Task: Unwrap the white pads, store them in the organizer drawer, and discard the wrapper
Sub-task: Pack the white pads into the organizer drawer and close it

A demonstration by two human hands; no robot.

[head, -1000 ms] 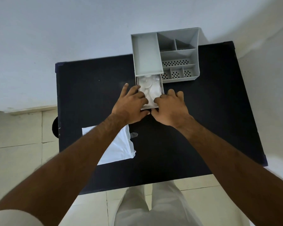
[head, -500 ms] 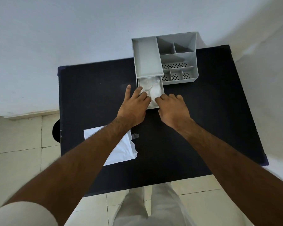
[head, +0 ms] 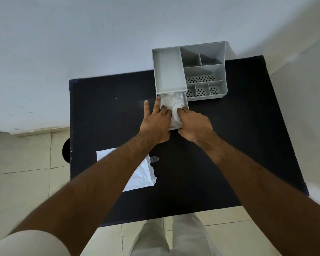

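The grey organizer (head: 203,71) stands at the back of the black table (head: 238,145). Its drawer (head: 186,101) is pulled out toward me and holds several round white pads (head: 171,103). My left hand (head: 155,122) lies over the drawer's left front with fingers spread: two fingertips press on the pads and the index runs along the left wall. My right hand (head: 194,122) covers the right front corner, its fingertips on the pads. Near the table's left front lies the white wrapper (head: 140,174), partly hidden by my left forearm.
A small clear scrap (head: 154,158) lies just right of the wrapper. The organizer's open compartments hold nothing visible. A wall rises behind the table, and tiled floor and my legs show beyond the front edge. A dark round object (head: 66,150) sits at the table's left edge.
Both hands have slid forward from the drawer's front edge, so that their fingertips now rest on the pads inside. The drawer stays pulled out about as far as before.
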